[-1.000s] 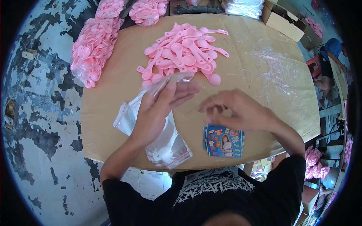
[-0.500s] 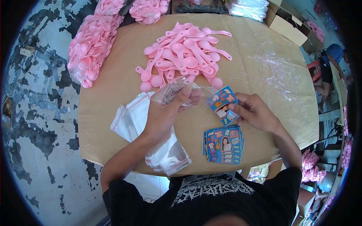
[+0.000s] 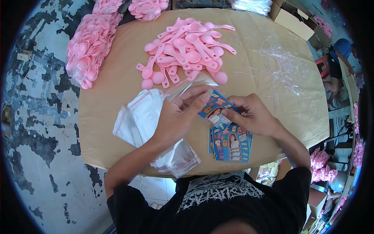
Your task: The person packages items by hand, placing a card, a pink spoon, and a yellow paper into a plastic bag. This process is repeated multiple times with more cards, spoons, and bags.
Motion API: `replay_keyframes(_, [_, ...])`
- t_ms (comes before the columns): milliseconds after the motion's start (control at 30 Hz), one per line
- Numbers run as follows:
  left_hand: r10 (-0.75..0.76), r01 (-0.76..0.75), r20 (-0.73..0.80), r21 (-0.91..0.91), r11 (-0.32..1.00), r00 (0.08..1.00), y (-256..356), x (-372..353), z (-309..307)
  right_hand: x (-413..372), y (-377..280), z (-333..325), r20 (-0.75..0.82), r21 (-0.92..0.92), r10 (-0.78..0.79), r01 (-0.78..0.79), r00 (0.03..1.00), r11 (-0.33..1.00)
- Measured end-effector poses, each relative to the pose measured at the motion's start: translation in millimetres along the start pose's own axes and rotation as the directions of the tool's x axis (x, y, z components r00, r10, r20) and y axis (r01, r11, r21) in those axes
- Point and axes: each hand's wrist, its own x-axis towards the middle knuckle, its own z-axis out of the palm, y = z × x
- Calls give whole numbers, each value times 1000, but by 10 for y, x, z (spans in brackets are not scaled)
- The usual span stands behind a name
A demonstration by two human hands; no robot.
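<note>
My left hand (image 3: 177, 117) is closed on a clear plastic bag (image 3: 198, 82), its thumb at the corner of a blue printed card (image 3: 216, 108). The card is pinched between thumb and fingers of my right hand (image 3: 255, 116), its left edge at the bag. Just below the card lies a stack of similar blue cards (image 3: 231, 150). Under and beside my left forearm spreads a pile of clear plastic bags (image 3: 142, 113). Beyond both hands a heap of pink measuring spoons (image 3: 187, 52) covers the table's middle.
Thin clear plastic strips (image 3: 286, 70) are scattered over the right of the paper-covered table (image 3: 288, 132). Big bags of pink spoons (image 3: 93, 48) stand at the far left. A cardboard box (image 3: 294, 19) is at the back right. Another person (image 3: 339, 66) sits at the far right.
My right hand has brought the card left, so it now meets the bag in my left hand. The card now overlaps the top of the stack in view.
</note>
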Motion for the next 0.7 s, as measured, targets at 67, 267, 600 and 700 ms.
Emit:
replay_keyframes(67, [-30,30,81,3,1000,996,17,-16,2,1,-41,38,-17,60,11,-10,1000,998])
replay_keyframes(267, [-14,18,87,-42,999,996,64,-76,34,16,-277,126,-70,339,106,-76,992,938])
replay_keyframes(600, [222,-218,176,-46,975,959,-68,-155,148,73,-204,283,-203,378,-5,83,979,922])
replay_keyframes(700, [78,-60,90,-191,980,993,34,-177,106,83,-255,270,-205,373,57,24,977,927])
